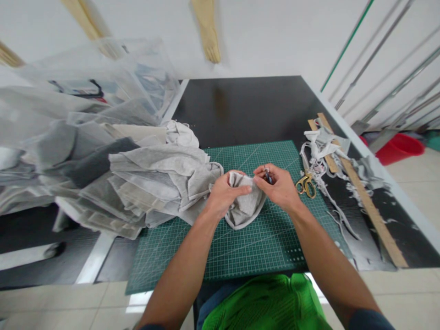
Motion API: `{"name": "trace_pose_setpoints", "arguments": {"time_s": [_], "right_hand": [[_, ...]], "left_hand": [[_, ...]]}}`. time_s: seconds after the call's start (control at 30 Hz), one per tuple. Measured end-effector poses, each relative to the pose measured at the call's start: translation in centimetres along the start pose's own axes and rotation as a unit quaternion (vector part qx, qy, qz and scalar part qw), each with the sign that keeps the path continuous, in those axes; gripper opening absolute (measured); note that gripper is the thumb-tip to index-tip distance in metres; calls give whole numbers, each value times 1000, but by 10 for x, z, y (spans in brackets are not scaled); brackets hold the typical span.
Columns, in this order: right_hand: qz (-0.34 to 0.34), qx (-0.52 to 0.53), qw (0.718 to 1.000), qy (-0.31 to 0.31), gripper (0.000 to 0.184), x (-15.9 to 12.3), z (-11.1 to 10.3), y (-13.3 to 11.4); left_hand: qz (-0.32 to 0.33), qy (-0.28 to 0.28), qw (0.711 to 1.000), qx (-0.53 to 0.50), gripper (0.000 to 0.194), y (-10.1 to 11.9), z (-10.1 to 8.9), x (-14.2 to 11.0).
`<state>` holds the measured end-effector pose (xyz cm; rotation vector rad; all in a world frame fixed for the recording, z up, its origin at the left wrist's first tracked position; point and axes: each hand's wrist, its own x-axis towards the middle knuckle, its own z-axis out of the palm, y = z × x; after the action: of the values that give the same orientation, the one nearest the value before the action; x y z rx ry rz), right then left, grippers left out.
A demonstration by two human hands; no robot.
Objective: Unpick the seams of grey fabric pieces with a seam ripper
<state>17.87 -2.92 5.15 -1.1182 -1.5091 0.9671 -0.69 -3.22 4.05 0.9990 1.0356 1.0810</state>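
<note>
A light grey piece of cloth (243, 207) is bunched between my two hands above the green cutting mat (247, 256). My left hand (223, 195) grips it by the edge, with the thumb lying across the fabric. Fingertips of my right hand (277, 185) pinch near the cloth's upper right edge. A small dark tool (268, 176), perhaps thread snips, is tucked in that same hand; its shape is mostly hidden. To the right of my right hand, gold-handled scissors (305, 184) lie on the mat's edge.
A large heap of grey fabric pieces (144, 178) covers the left side, before a clear plastic bin (147, 78). Fabric scraps (325, 144) and a long wooden ruler (371, 211) lie along the right. A red bucket (400, 151) stands beyond the table (247, 107).
</note>
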Motion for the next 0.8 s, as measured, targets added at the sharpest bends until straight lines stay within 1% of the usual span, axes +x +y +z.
{"name": "trace_pose_setpoints", "arguments": {"time_s": [0.07, 0.13, 0.23, 0.37, 0.47, 0.57, 0.63, 0.73, 0.8], "right_hand": [[1, 8, 1000, -6, 18, -1, 0, -1], [0, 13, 1000, -12, 18, -1, -1, -1], [1, 9, 1000, -12, 17, -1, -3, -2], [-3, -6, 1000, -18, 20, 0, -5, -2], [-27, -34, 999, -4, 26, 1, -9, 0], [-51, -98, 994, 18, 23, 2, -13, 3], [-78, -131, 988, 9, 22, 3, -16, 4], [-122, -146, 981, -25, 24, 5, -18, 6], [-130, -148, 980, -36, 26, 5, -18, 7]], "left_hand": [[-9, 2, 1000, -12, 43, -1, 0, 1], [3, 4, 999, -46, 39, 0, 1, 1], [17, 8, 996, -87, 39, 4, 2, 0], [22, 37, 994, -101, 40, 6, 3, -1], [27, 60, 992, -110, 41, 5, 5, 0], [27, 68, 990, -122, 42, 4, 6, 1], [29, 70, 988, -133, 44, 4, 6, 2], [38, 74, 986, -147, 45, 4, 6, 3], [43, 74, 984, -153, 46, 3, 6, 3]]}}
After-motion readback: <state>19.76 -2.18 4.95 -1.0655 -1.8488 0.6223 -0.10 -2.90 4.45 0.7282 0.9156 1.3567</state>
